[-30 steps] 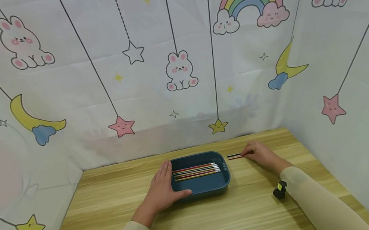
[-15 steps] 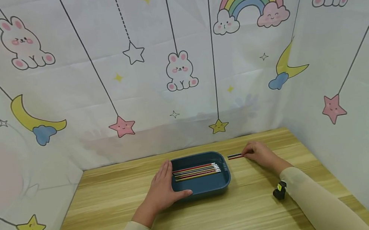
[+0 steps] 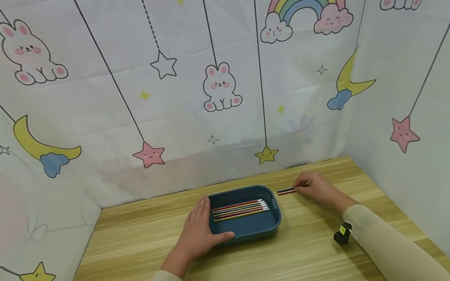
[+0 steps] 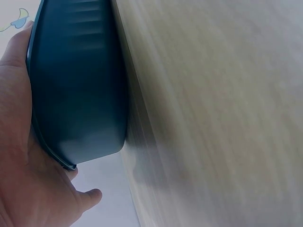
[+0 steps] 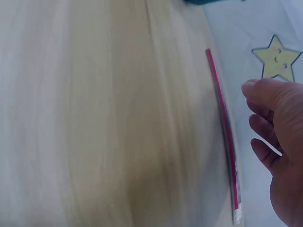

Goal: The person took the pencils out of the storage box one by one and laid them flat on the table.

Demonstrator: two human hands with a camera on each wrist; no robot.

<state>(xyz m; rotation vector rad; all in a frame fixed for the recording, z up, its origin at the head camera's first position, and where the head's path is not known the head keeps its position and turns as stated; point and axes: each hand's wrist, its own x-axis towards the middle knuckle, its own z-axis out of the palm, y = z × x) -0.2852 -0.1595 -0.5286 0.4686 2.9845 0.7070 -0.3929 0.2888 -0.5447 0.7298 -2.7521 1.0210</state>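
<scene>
A dark blue rectangular tray (image 3: 250,227) stands on the wooden table, with several pencils (image 3: 240,210) lying side by side in it, white eraser ends to the right. My left hand (image 3: 197,235) rests on the tray's left end, fingers straight along the side and thumb stretched over the front rim. To the right of the tray, my right hand (image 3: 314,188) is over a few loose pencils (image 3: 286,192), which it partly hides. In the right wrist view a red pencil (image 5: 222,109) lies on the table below the loosely bent fingers, which are apart from the thumb with nothing visible between them.
The wooden table (image 3: 137,246) meets a white patterned cloth (image 3: 181,117) at the back and both sides. Small black devices are strapped at both sleeves. The tray's corner shows at the top of the right wrist view.
My right hand has shifted very slightly beside the loose pencils. The left hand, the tray and the pencils inside it have stayed where they were.
</scene>
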